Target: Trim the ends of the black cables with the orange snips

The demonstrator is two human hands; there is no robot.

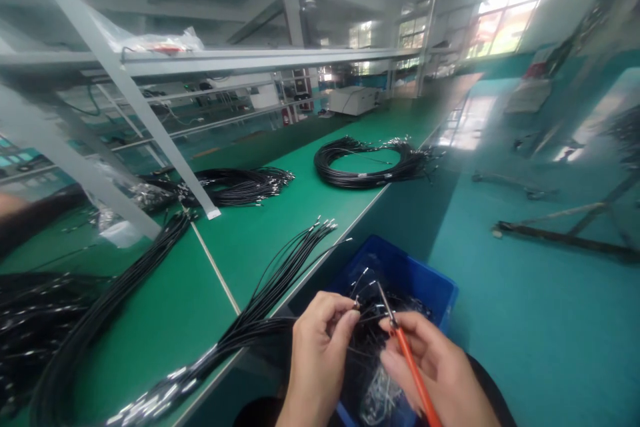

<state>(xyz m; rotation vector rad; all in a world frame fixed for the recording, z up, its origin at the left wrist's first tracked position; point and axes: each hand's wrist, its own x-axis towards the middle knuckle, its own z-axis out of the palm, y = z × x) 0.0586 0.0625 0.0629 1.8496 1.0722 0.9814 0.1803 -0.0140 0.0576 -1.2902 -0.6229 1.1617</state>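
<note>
My left hand pinches the metal-tipped end of a thin black wire between thumb and fingers. My right hand grips an orange-handled tool whose metal tip points up toward that wire end. Both hands hover over a blue plastic bin holding a clear bag of black wires. A bundle of black wires with metal terminals lies on the green bench just left of my hands, its ends fanned toward the bin.
The green bench carries more wire bundles at left, a heap behind, and a coiled ring farther back. A slanted grey frame post crosses the bench. Teal floor lies to the right.
</note>
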